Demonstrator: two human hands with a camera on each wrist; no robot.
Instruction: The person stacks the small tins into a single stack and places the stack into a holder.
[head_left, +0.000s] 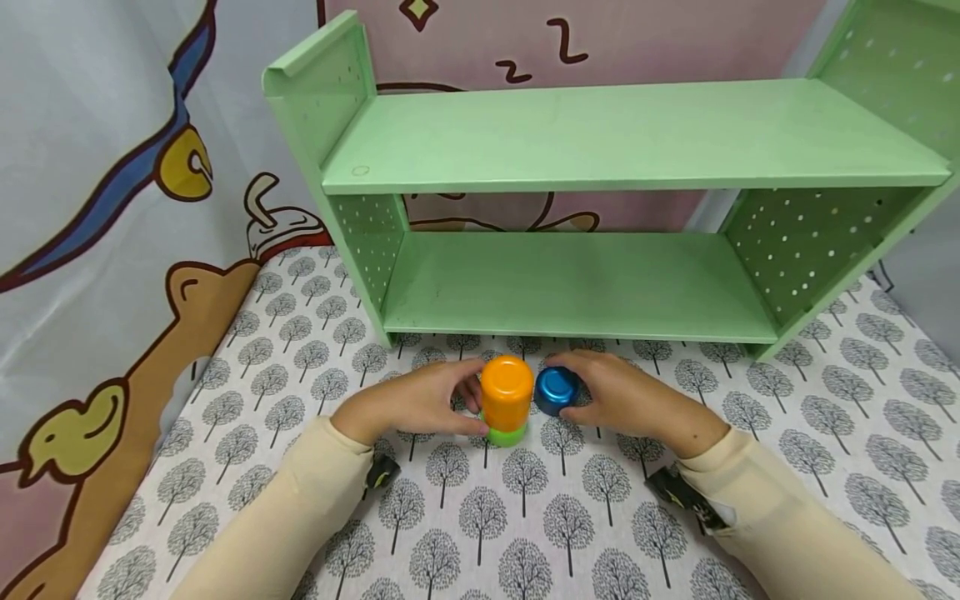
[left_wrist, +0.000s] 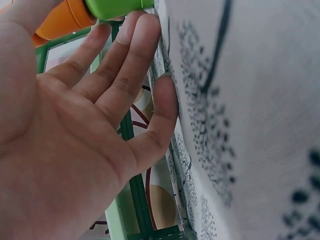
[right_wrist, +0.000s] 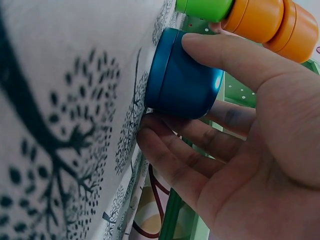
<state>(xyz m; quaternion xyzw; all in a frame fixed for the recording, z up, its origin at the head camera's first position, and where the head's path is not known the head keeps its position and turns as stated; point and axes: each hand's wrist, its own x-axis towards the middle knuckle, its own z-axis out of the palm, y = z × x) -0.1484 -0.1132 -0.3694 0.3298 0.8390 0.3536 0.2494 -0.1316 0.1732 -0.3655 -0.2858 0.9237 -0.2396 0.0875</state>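
A stack of upside-down cups stands on the tree-print cloth, with a green cup (head_left: 507, 436) at the bottom and orange cups (head_left: 507, 392) above it. The right wrist view shows two orange cups (right_wrist: 257, 17) in that stack. My left hand (head_left: 427, 400) is beside the stack, its thumb tip right at the green cup and its fingers loosely extended toward the far side. Just right of the stack sits a metallic blue cup (head_left: 556, 389), bottom up on the cloth. My right hand (head_left: 626, 392) holds it, thumb on the near side and fingers around the far side.
A green two-tier shelf (head_left: 577, 333) stands behind the cups, its front edge a short way beyond my hands. The tree-print cloth (head_left: 480, 512) covers the table. Cartoon-print curtains (head_left: 90, 350) hang at the left and behind the shelf.
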